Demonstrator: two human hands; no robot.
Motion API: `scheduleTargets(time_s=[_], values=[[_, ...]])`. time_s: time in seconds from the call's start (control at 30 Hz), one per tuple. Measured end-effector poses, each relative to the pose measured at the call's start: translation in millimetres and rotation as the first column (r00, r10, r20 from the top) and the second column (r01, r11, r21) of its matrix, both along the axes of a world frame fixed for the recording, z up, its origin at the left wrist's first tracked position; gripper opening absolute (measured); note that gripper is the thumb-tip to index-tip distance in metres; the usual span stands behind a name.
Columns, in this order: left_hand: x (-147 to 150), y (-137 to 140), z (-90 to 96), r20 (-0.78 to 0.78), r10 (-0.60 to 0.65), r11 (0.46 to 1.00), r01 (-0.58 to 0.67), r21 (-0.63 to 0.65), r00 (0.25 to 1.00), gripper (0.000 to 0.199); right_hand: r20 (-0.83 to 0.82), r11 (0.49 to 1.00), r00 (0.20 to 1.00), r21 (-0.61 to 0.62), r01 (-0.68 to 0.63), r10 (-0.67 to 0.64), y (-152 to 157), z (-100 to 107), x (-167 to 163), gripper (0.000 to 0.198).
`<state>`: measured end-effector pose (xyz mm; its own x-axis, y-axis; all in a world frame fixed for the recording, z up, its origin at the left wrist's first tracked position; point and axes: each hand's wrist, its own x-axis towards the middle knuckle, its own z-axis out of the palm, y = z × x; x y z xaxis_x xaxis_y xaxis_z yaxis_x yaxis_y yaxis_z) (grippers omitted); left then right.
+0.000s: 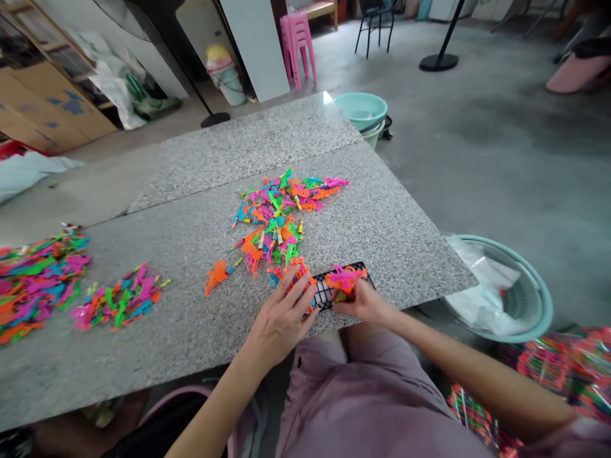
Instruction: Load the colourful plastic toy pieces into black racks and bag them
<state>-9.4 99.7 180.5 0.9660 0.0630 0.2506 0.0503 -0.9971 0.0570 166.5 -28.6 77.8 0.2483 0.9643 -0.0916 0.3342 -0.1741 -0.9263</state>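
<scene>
My left hand lies over the left end of a black plastic grid tray, fingers stretched and apart. Beneath and beside its fingers are orange and pink plastic toys, partly hidden by them. At the tray's right end my right hand is closed around a few pink and orange toy pistols; its fingertips are mostly hidden. Just beyond both hands spreads a loose pile of small toy pistols in orange, pink, green and blue. One orange toy lies apart, left of that pile.
More toys lie on the speckled stone table in a small heap and a larger heap at left. Right of the table stands a green basket with plastic bags. Packed colourful bags sit below right. A turquoise basin is beyond the far corner.
</scene>
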Motion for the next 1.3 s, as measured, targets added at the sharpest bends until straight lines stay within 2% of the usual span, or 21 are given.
scheduleTargets(time_s=[0.07,0.13,0.2,0.27,0.33,0.47,0.53,0.6,0.67,0.73,0.77,0.83,0.87,0.9,0.97,1.03,1.13,1.23,1.3], values=[[1,-1,1.3,-0.01,0.005,1.0,-0.005,-0.019,1.0,0.036,-0.063,0.997,0.996,0.051,0.062,-0.059,-7,-6,-29,0.007],[0,-3,1.5,-0.02,0.012,0.999,-0.013,-0.032,1.0,0.036,0.046,0.989,0.989,0.056,0.139,-0.142,-4,-9,-43,0.008],[0,-3,0.8,-0.027,0.02,0.999,-0.021,-0.038,0.999,0.036,0.221,0.987,0.963,0.002,0.159,-0.156,4,-8,-45,0.005],[0,-4,0.1,-0.032,0.024,0.999,-0.026,-0.046,0.999,0.037,0.358,0.989,0.93,-0.082,0.124,-0.087,12,-3,-41,0.003],[0,-4,0.1,-0.036,0.025,0.998,-0.027,-0.063,0.999,0.036,0.429,0.987,0.903,-0.151,0.051,0.019,18,5,-37,0.011],[2,-5,2.2,-0.032,0.048,0.989,-0.052,-0.141,0.998,0.042,0.482,0.969,0.86,-0.241,-0.056,0.17,25,25,-43,0.028],[1,-7,3.4,-0.057,0.061,0.984,-0.07,-0.161,0.997,0.046,0.5,0.962,0.844,-0.265,-0.064,0.194,22,31,-50,0.03],[-2,-9,4.2,-0.076,0.073,0.986,-0.083,-0.142,0.994,0.042,0.494,0.964,0.843,-0.247,-0.1,0.214,18,34,-51,0.031],[-10,-10,4.6,-0.07,0.084,0.99,-0.091,-0.103,0.994,0.034,0.452,0.946,0.832,-0.201,-0.256,0.321,17,36,-40,0.029],[-19,-11,5.2,-0.068,0.096,0.992,-0.101,-0.072,0.993,0.031,0.459,0.907,0.784,-0.164,-0.389,0.419,28,40,-17,0.024],[-24,-11,5.5,-0.071,0.1,0.993,-0.104,-0.061,0.992,0.031,0.508,0.912,0.761,-0.156,-0.379,0.403,40,42,-3,0.021],[-31,-12,6.0,-0.077,0.111,0.992,-0.115,-0.049,0.991,0.032,0.683,0.976,0.699,-0.111,-0.187,0.212,77,46,25,0.026],[-33,-12,5.9,-0.077,0.117,0.992,-0.121,-0.046,0.99,0.033,0.764,0.993,0.635,-0.067,-0.095,0.112,99,46,36,0.031],[-34,-12,5.6,-0.077,0.123,0.991,-0.126,-0.043,0.989,0.034,0.824,0.994,0.559,-0.048,-0.102,0.097,122,46,44,0.035],[-35,-12,4.8,-0.074,0.132,0.99,-0.135,-0.04,0.989,0.037,0.892,0.978,0.422,-0.087,-0.189,0.161,162,43,51,0.035],[-34,-12,4.2,-0.072,0.132,0.99,-0.136,-0.043,0.989,0.038,0.909,0.954,0.344,-0.144,-0.264,0.233,187,36,53,0.032],[-33,-10,4.1,-0.072,0.123,0.99,-0.127,-0.057,0.99,0.036,0.914,0.933,0.297,-0.18,-0.31,0.275,187,25,64,0.027],[-34,-8,2.1,-0.05,0.112,0.989,-0.116,-0.087,0.992,0.034,0.908,0.912,0.257,-0.24,-0.332,0.332,152,19,93,0.024],[-34,-6,-0.7,-0.029,0.111,0.988,-0.114,-0.103,0.993,0.035,0.887,0.916,0.287,-0.279,-0.287,0.361,122,19,117,0.027]])
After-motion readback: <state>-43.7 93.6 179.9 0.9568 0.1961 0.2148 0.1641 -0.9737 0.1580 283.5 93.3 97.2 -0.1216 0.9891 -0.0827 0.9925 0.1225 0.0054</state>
